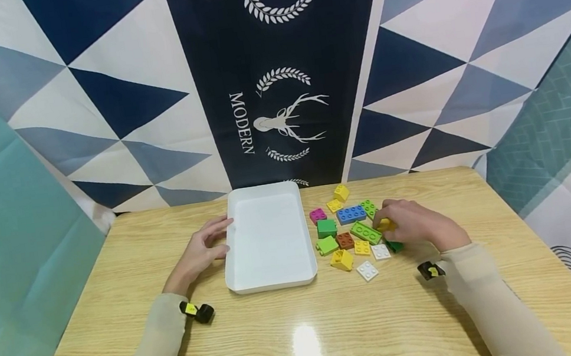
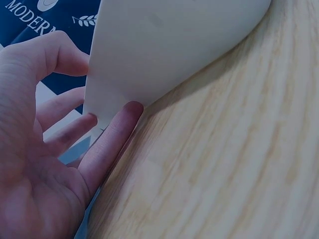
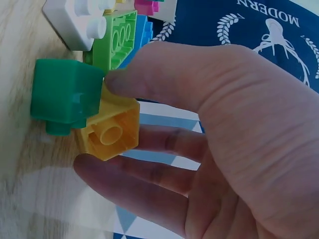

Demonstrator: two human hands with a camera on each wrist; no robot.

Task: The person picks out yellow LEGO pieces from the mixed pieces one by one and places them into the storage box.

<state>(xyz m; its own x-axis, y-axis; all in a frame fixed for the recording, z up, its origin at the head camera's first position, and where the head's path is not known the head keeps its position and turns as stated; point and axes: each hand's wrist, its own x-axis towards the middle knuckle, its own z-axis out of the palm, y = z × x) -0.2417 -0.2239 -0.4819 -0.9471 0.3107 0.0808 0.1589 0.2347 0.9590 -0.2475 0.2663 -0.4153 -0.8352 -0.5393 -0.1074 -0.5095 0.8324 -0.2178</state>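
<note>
My left hand (image 1: 199, 251) is at the left side of a white rectangular tray (image 1: 269, 236). In the left wrist view its loosely bent fingertips touch the tray's outer wall (image 2: 159, 47). Over at the right edge of the brick pile, my right hand (image 1: 415, 225) pinches a yellow brick (image 3: 110, 130) between thumb and fingers, its hollow underside facing the right wrist camera. A dark green brick (image 3: 65, 92) lies right beside the yellow one, close to the thumb tip. Just left of the hand is a long lime green brick (image 1: 366, 232).
Several loose toy bricks lie right of the tray, among them a blue brick (image 1: 351, 214), a magenta brick (image 1: 317, 215), a brown brick (image 1: 345, 241) and a white brick (image 1: 367, 270). A patterned cloth (image 1: 284, 83) hangs behind the wooden table (image 1: 263, 341).
</note>
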